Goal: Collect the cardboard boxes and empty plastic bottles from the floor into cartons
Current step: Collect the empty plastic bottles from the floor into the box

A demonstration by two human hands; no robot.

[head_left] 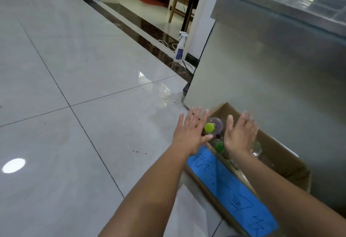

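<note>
A brown cardboard carton [286, 154] stands on the floor against a steel cabinet, with a blue handwritten label [232, 190] on its near flap. Inside it lie clear plastic bottles; one with a bright green cap [209, 127] sits between my hands, another green-capped bottle [219, 146] lies below it. My left hand [189, 133] hovers over the carton's left edge, fingers spread, holding nothing. My right hand [240, 133] is over the carton, fingers apart, also with nothing in it. A clear empty bottle [162, 94] lies on the tiled floor farther off.
A steel cabinet [271, 68] rises right behind the carton. A white spray bottle [180, 48] stands by a white pillar with a cable on the floor. Glossy grey tiles [65, 68] stretch left; a dark stone strip borders them.
</note>
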